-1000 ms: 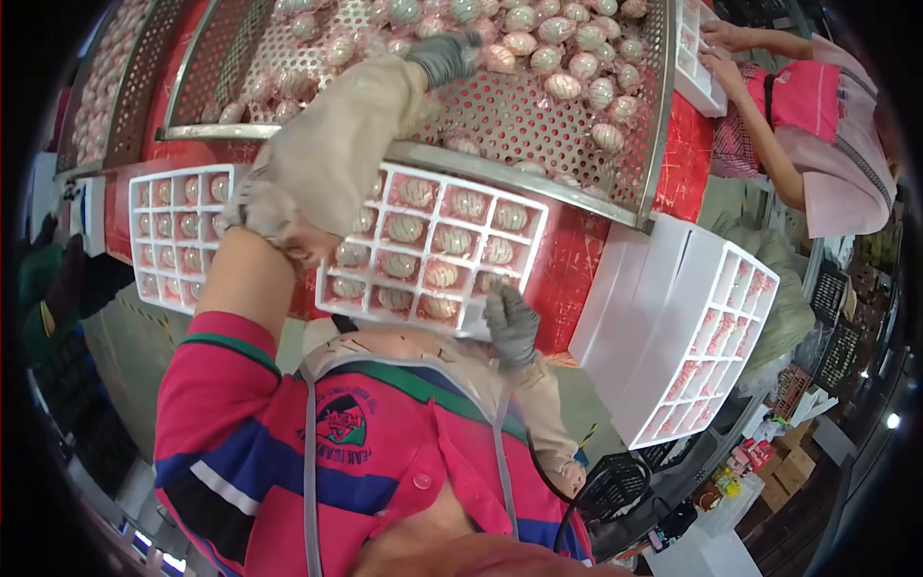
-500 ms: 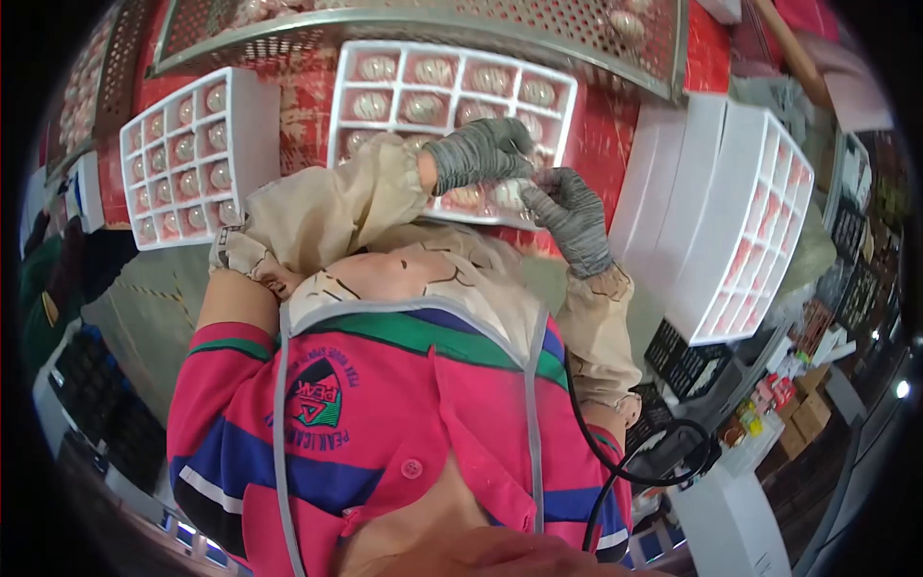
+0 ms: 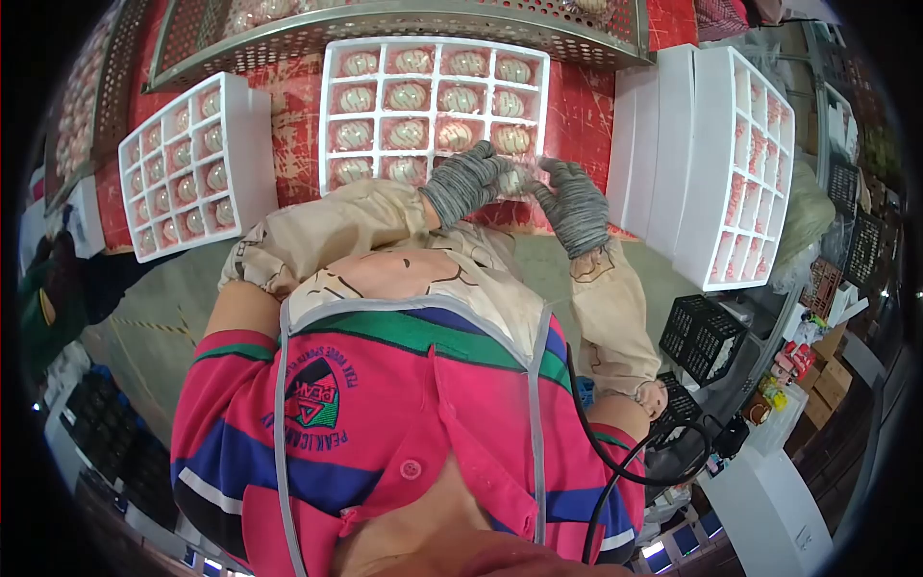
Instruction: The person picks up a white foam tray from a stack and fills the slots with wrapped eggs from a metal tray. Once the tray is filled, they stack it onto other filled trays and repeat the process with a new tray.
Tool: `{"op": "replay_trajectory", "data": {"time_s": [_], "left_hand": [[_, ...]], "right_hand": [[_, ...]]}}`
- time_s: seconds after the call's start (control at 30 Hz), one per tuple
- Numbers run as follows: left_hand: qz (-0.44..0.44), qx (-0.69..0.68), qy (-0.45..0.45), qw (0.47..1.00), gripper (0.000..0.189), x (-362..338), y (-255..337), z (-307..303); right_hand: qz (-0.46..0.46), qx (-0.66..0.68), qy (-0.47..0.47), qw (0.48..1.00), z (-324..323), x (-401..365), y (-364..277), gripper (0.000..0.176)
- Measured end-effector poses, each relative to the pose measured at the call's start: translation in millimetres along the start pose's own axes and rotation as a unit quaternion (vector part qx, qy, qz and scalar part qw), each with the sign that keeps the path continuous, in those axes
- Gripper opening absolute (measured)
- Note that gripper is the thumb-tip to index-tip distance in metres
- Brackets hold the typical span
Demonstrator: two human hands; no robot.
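In the head view a white divided box lies on the red table, its cells filled with round, pale, striped balls in clear plastic on pinkish liners. My left hand, in a grey knit glove, reaches over the front row, its fingers curled against the left side of one wrapped ball in the front right cell. My right hand, gloved likewise, is close to the other side of that ball, thumb and fingers apart. A bit of clear plastic shows near its fingertips.
A filled divided box stands tilted at left. White boxes stand at right, one with a divided front showing pink liners. A perforated metal tray borders the back. Black crates sit lower right; another person's dark sleeve is at far left.
The view has shifted, so the box appears further left and less tilted. My left hand has drawn back towards the front row; my right hand has turned more upright beside the front right cell.
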State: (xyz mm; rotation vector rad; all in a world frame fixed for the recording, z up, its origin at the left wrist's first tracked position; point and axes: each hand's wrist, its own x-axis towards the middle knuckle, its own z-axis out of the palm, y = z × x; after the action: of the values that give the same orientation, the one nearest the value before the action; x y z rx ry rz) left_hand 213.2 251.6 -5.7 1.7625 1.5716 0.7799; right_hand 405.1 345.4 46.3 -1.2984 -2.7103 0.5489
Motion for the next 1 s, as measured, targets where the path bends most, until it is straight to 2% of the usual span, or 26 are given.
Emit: {"op": "replay_trajectory", "data": {"time_s": [0.07, 0.1, 0.17, 0.23, 0.3, 0.33, 0.43, 0.47, 0.5, 0.53, 0.57, 0.6, 0.63, 0.67, 0.7, 0.77, 0.8, 0.83, 0.87, 0.9, 0.93, 0.97, 1.0], "left_hand": [[-0.006, 0.008, -0.027, 1.000, 0.037, 4, 1, -2], [-0.011, 0.021, -0.050, 0.998, 0.035, 7, 0, -6], [-0.001, 0.077, -0.034, 0.996, 0.029, 8, -6, 5], [0.010, 0.135, -0.008, 0.991, 0.024, 13, -7, 5], [0.010, 0.186, -0.056, 0.981, 0.023, 11, 1, -1], [0.041, 0.218, -0.025, 0.975, 0.018, 11, 1, -3], [0.039, 0.219, -0.053, 0.974, 0.014, 16, -8, 5], [0.028, 0.216, -0.051, 0.975, 0.014, 18, -2, -2], [0.021, 0.235, -0.115, 0.965, 0.014, 22, 6, -10], [0.013, 0.252, -0.177, 0.951, 0.015, 26, 13, -14], [0.022, 0.208, -0.079, 0.975, 0.015, 27, 1, 12], [0.025, 0.169, 0.021, 0.985, 0.016, 25, -18, 50], [0.003, 0.114, 0.059, 0.992, 0.017, 28, -15, 52], [0.021, 0.153, -0.014, 0.988, 0.018, 31, -17, 50], [-0.023, 0.176, -0.006, 0.984, 0.018, 30, -10, 39], [-0.045, 0.251, -0.100, 0.962, 0.017, 30, -2, 15], [-0.067, 0.262, -0.087, 0.959, 0.017, 23, -4, -14], [-0.008, 0.208, -0.019, 0.978, 0.018, 18, -2, -42], [0.058, 0.153, 0.050, 0.985, 0.019, 16, -6, -60], [0.088, 0.160, 0.267, 0.946, 0.027, 13, -35, -53], [-0.066, 0.062, 0.248, 0.965, 0.033, -7, -25, -104], [-0.061, 0.170, 0.346, 0.920, 0.043, -20, -65, -105], [-0.080, 0.021, 0.496, 0.865, 0.052, -40, -75, -125]], "right_hand": [[-0.135, -0.010, -0.096, 0.986, 5, 9, 3, 0.037], [-0.135, -0.011, -0.096, 0.986, 5, 11, 2, 0.037], [-0.080, -0.023, -0.202, 0.976, 6, 19, -3, 0.040], [-0.110, -0.084, -0.175, 0.975, 18, 22, -1, 0.036], [-0.080, -0.137, -0.245, 0.956, 15, 21, -3, 0.051], [-0.083, -0.130, -0.252, 0.955, 7, 21, -7, 0.053], [-0.105, -0.170, -0.278, 0.940, 9, 26, -1, 0.051], [-0.133, -0.157, -0.253, 0.945, 16, 25, 4, 0.044], [-0.139, -0.157, -0.260, 0.943, 26, 21, 10, 0.044], [-0.152, -0.210, -0.257, 0.931, 37, 19, 16, 0.040], [-0.170, -0.262, -0.248, 0.917, 45, 21, 21, 0.036], [-0.190, -0.258, -0.248, 0.914, 49, 19, 31, 0.036], [-0.215, -0.247, -0.218, 0.919, 50, 16, 42, 0.033], [-0.250, -0.224, -0.188, 0.923, 58, 17, 47, 0.030], [-0.276, -0.118, -0.163, 0.940, 56, 20, 41, 0.029], [-0.192, -0.134, -0.236, 0.943, 46, 25, 18, 0.030], [-0.154, -0.169, -0.232, 0.945, 40, 26, 1, 0.030], [-0.112, -0.210, -0.226, 0.945, 33, 25, -10, 0.030], [-0.119, -0.151, -0.199, 0.961, 29, 24, -8, 0.030], [-0.123, -0.088, -0.174, 0.973, 29, 23, -3, 0.031], [-0.158, 0.028, -0.076, 0.984, 38, 19, 11, 0.031], [-0.169, 0.026, -0.076, 0.982, 37, 21, 9, 0.031], [-0.016, 0.231, -0.031, 0.972, 34, 21, 1, 0.036]]}}
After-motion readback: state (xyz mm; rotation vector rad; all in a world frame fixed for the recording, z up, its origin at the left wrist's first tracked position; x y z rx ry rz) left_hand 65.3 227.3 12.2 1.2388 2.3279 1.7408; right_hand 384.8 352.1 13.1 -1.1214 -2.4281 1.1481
